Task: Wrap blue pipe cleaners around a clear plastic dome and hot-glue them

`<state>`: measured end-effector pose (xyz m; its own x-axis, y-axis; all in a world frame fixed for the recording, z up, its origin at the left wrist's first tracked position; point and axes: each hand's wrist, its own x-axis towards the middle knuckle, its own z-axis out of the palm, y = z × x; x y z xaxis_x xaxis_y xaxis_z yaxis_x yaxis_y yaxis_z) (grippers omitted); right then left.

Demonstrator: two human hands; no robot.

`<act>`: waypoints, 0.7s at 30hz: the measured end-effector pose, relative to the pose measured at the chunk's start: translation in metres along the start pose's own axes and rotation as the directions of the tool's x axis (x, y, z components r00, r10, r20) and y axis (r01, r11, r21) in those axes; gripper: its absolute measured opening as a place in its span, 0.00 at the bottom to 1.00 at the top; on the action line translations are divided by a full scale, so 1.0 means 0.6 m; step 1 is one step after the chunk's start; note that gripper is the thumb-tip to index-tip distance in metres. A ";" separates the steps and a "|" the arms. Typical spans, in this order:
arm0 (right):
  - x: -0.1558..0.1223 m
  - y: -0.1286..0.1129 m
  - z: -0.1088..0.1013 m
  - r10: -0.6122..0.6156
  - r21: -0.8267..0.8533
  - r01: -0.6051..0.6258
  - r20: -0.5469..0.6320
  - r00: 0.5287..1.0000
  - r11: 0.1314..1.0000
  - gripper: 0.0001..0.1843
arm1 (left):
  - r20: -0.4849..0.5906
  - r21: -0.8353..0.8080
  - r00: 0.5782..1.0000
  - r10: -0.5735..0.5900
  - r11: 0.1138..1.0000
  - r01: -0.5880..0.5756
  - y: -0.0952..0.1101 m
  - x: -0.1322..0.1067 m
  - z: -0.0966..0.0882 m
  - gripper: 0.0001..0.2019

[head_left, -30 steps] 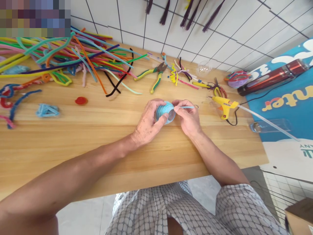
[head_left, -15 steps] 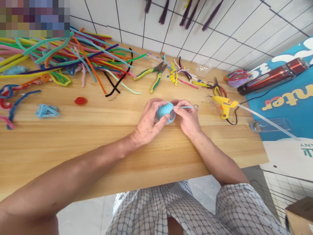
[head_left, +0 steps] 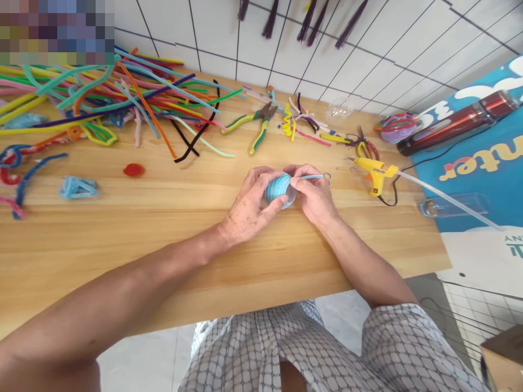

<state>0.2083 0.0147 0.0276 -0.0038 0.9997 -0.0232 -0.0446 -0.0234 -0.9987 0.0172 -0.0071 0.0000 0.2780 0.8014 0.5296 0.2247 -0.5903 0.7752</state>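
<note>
My left hand (head_left: 250,206) is curled round a small ball (head_left: 279,188) wound with light blue pipe cleaner, held just above the wooden table (head_left: 163,218). My right hand (head_left: 314,197) pinches the loose blue pipe cleaner end (head_left: 312,177) that sticks out to the right of the ball. Both hands touch the ball at mid-table. A bit of clear plastic shows at the ball's underside.
A big heap of coloured pipe cleaners (head_left: 102,98) covers the far left. Pliers (head_left: 259,125), a yellow glue gun (head_left: 373,173) with its cord, a red disc (head_left: 133,170), a blue folded bundle (head_left: 77,187) and a red flask (head_left: 457,124) lie around.
The hands have turned the ball slightly and shifted a little; the left fingers cover more of it. Nothing else on the table moved.
</note>
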 end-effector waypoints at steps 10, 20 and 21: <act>-0.001 -0.003 0.000 -0.043 -0.024 0.043 0.025 0.999 0.999 0.14 | 0.018 -0.053 1.000 0.007 0.999 -0.006 0.001 -0.001 -0.002 0.23; -0.006 0.001 -0.002 -0.123 -0.087 0.130 0.077 0.989 0.988 0.08 | 0.072 -0.091 0.994 -0.078 0.992 0.084 -0.001 -0.003 -0.009 0.22; -0.006 0.000 -0.002 -0.125 -0.084 0.132 0.078 0.989 0.988 0.08 | 0.077 -0.089 0.994 -0.074 0.993 0.080 -0.002 -0.002 -0.009 0.22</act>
<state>0.2094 0.0112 0.0275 -0.0761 0.9915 0.1058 0.0392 0.1090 -0.9933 0.0116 -0.0067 0.0002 0.3319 0.8328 0.4430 0.1622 -0.5130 0.8429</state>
